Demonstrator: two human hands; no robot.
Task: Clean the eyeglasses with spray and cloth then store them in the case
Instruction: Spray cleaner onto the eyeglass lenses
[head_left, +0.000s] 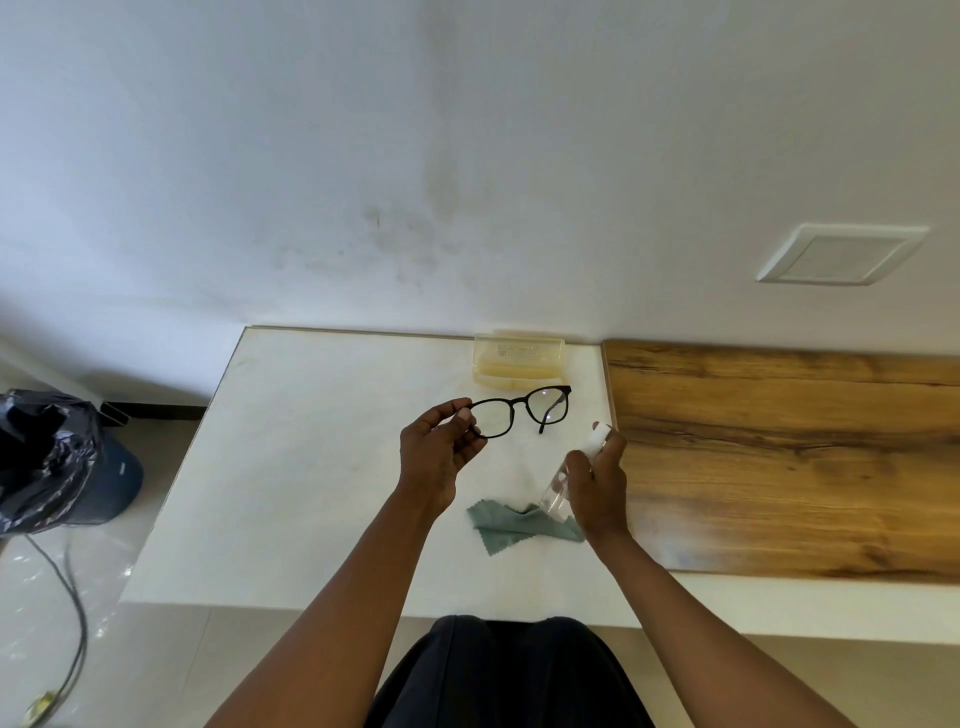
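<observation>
The glasses (522, 410) are held above the white table (291, 467) by the left hand (436, 457). The left fingers (465, 415) are pinched on the frame's outer corner, thumb in front and the other fingers curled behind it. The lenses extend away from that pinch toward the right hand (597, 483), and one temple arm is seen hanging down at the far end of the frame.

A clear spray bottle (571, 467) is gripped by the right hand. The right fingers (582, 467) are wrapped closed around the bottle's body, with one finger raised at the white spray head (601, 431). The head is pointed up toward the glasses and lies just below and beside the free end of the frame, not touching it.

A grey-green cloth (514, 525) is laid flat on the table, below the right fingers and partly covered by the right wrist. The open, pale yellow case (517, 361) is placed beyond both sets of fingers, at the table's far edge by the wall. A wood panel (779, 457) is set to the right of the right hand.
</observation>
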